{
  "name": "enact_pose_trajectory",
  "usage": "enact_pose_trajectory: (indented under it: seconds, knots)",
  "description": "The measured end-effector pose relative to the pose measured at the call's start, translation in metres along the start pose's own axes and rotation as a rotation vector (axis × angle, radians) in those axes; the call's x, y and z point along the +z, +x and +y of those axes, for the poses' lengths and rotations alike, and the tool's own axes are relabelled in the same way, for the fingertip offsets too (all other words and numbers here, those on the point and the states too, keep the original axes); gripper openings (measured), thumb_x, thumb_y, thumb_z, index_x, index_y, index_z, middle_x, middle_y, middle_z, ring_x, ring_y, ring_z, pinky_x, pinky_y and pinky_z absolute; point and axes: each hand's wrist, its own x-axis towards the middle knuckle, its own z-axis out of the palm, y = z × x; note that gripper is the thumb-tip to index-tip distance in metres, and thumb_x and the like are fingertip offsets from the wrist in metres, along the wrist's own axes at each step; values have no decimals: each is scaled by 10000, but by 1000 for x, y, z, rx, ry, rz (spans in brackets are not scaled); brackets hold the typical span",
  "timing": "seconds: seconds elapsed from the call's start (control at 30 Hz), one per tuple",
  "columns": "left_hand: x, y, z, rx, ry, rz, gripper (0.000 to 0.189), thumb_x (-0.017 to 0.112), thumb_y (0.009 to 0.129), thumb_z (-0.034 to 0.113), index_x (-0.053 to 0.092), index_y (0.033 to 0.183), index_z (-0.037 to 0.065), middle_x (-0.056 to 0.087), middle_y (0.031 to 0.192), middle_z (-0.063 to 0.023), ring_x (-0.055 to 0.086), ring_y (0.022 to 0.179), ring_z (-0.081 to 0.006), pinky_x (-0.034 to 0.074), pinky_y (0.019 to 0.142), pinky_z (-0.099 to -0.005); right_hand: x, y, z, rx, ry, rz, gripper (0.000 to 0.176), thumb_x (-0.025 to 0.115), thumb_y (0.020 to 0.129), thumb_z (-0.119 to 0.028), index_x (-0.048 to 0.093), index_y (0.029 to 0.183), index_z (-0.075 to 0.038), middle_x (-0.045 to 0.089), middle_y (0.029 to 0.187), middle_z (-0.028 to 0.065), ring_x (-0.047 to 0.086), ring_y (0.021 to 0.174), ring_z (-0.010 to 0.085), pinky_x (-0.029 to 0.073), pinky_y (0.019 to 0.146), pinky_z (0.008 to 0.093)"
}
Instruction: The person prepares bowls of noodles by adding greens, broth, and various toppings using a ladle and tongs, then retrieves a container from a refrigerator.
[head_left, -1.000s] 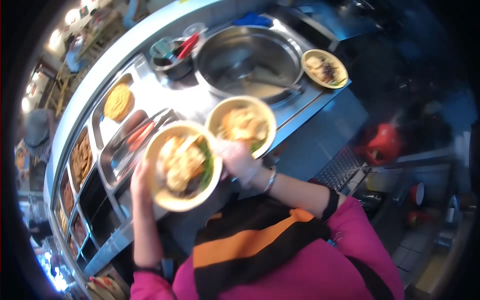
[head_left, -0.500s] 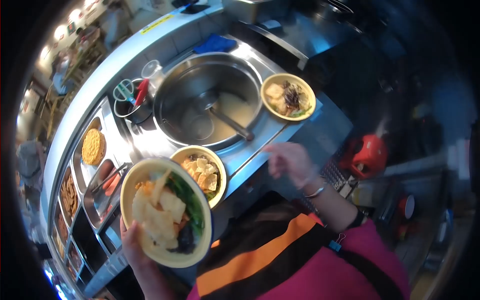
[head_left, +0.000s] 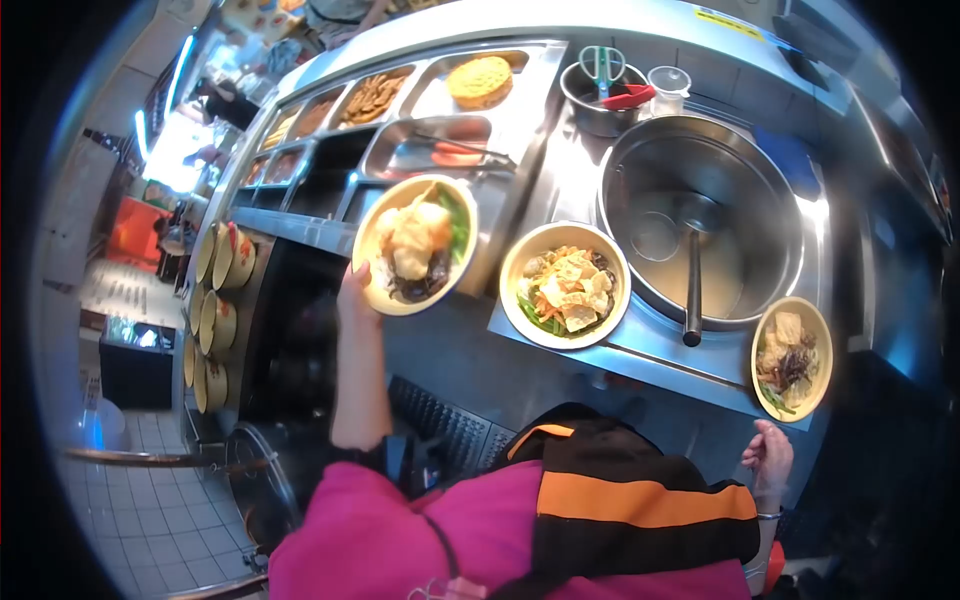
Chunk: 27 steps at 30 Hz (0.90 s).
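Observation:
My left hand (head_left: 360, 292) grips the rim of a cream bowl (head_left: 373, 265) from its near left side. Pale pieces, green leaves and something dark fill that bowl, which is tilted in the air beside the counter. A second bowl (head_left: 512, 272) of topped food stands on the steel counter to its right. At the counter's right end is a third bowl (head_left: 824, 355) with dark shreds, pale pieces and greens. Just below this one, apart from it, hovers my right hand (head_left: 770, 455), its fingers loosely bent with nothing visible in them.
A large steel pot (head_left: 622, 190) of cloudy liquid holds a ladle (head_left: 694, 290). Behind it stand a container (head_left: 595, 118) with scissors and a red-handled tool, and a clear cup (head_left: 669, 88). Food trays (head_left: 425, 97) line the back left; several stacked bowls (head_left: 233, 258) are at far left.
My view has swung left, so the counter appears further right. My left hand still holds its bowl, now farther from me. My right hand appears lower, near the right-end bowl.

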Motion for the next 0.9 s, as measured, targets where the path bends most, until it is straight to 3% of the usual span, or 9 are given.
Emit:
enact_pose_trajectory:
  seconds: [0.13, 0.23, 0.3, 0.43, 0.47, 0.8, 0.87, 0.9]
  knots:
    - [-8, 22, 1, 5, 17, 74, 392, 369, 862, 54, 358, 1251, 7, 440, 1240, -168, 452, 1127, -296, 354, 962, -418, 16, 14, 5, 117, -63, -199, 237, 495, 874, -195, 553, 992, 2, 538, 649, 30, 548, 496, 98, 459, 401, 195]
    - [-3, 25, -7, 4, 31, 17, 386, 382, 854, 41, 366, 1236, -12, 455, 1224, -173, 477, 1101, -288, 376, 946, -405, 24, 19, 8, 178, -89, -265, 257, 491, 880, -202, 543, 1016, 10, 541, 658, 37, 555, 503, 109, 472, 417, 207]
    - [-1, 28, -17, 24, 4, -59, 312, 410, 806, -2, 475, 1103, -70, 551, 1058, -192, 563, 946, -278, 463, 839, -377, 27, 21, 9, 136, -106, -309, 266, 492, 881, -206, 541, 1026, 11, 544, 670, 41, 554, 509, 111, 474, 429, 212]
    - [-2, 34, -36, 52, -16, -102, 263, 461, 801, -3, 507, 1047, -83, 582, 969, -164, 586, 851, -234, 487, 762, -333, 37, 24, 0, 106, -117, -283, 263, 495, 879, -205, 548, 1025, 8, 550, 678, 43, 549, 520, 110, 458, 433, 199]
    - [-1, 33, -41, 91, 77, -28, 235, 472, 808, 1, 524, 1020, -86, 585, 949, -151, 584, 835, -212, 485, 738, -319, 40, 24, 0, 109, -122, -284, 263, 495, 879, -205, 548, 1025, 8, 550, 678, 43, 549, 520, 110, 458, 433, 199]
    - [15, 18, -35, 166, 159, 103, 244, 491, 788, -38, 541, 1024, -77, 592, 944, -127, 585, 842, -191, 475, 758, -285, 61, 17, 3, 131, -122, -317, 258, 498, 879, -192, 542, 1035, 10, 551, 689, 52, 551, 527, 119, 460, 440, 212]
    - [8, 20, -35, 252, 142, 113, 267, 501, 783, -24, 523, 1046, -62, 580, 959, -105, 570, 850, -176, 465, 748, -262, 62, 14, 3, 126, -170, -308, 270, 500, 881, -195, 529, 1049, 14, 554, 696, 58, 554, 537, 121, 462, 446, 213]
    - [-16, 31, -30, 244, 60, -109, 236, 506, 778, -16, 525, 1012, -46, 568, 948, -92, 552, 847, -167, 460, 742, -264, 63, 9, -1, 126, -151, -329, 275, 504, 879, -203, 533, 1044, 15, 560, 710, 57, 555, 548, 117, 464, 469, 205]
